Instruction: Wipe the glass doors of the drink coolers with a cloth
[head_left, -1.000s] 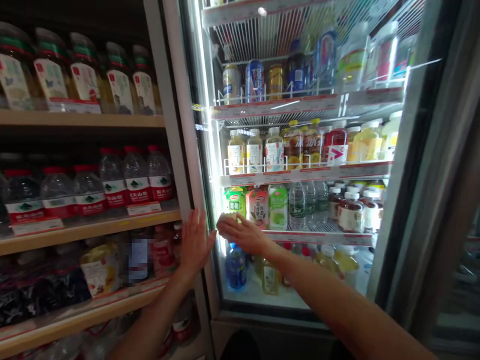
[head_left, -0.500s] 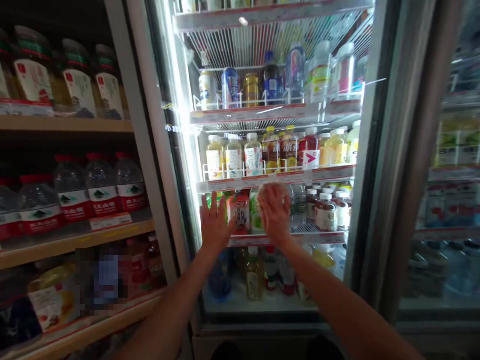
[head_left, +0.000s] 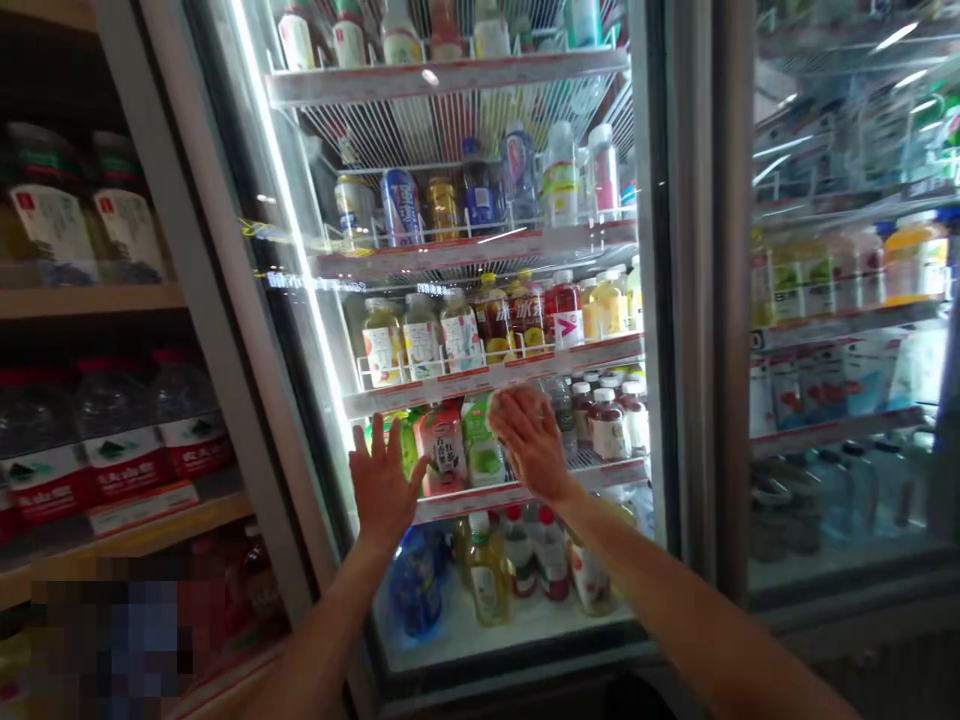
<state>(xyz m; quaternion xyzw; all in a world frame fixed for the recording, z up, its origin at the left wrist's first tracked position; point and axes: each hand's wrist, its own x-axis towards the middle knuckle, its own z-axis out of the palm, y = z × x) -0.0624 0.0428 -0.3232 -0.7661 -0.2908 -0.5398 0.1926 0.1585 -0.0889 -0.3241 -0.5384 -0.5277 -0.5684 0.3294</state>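
A glass door [head_left: 457, 275] closes off a lit drinks fridge in front of me. My left hand [head_left: 384, 490] is raised to the glass with its fingers spread, holding nothing. To its right, my right hand [head_left: 534, 440] presses a pale cloth [head_left: 496, 408] against the door, fingers stretched over it. Most of the cloth is hidden under the hand. Behind the glass near my hands are a red drink carton [head_left: 441, 450] and a green-and-white carton [head_left: 484, 445].
Several bottles [head_left: 384, 342] and cans line the fridge shelves. On the left, an open shelf rack [head_left: 90, 300] holds water bottles [head_left: 124, 420] with red caps. A metal door frame [head_left: 697, 300] separates this fridge from another glass-fronted fridge on the right.
The view has turned right and tilted, so the fridge appears further left. Both hands remain at the door; my right hand with the cloth stays at about the same shelf level.
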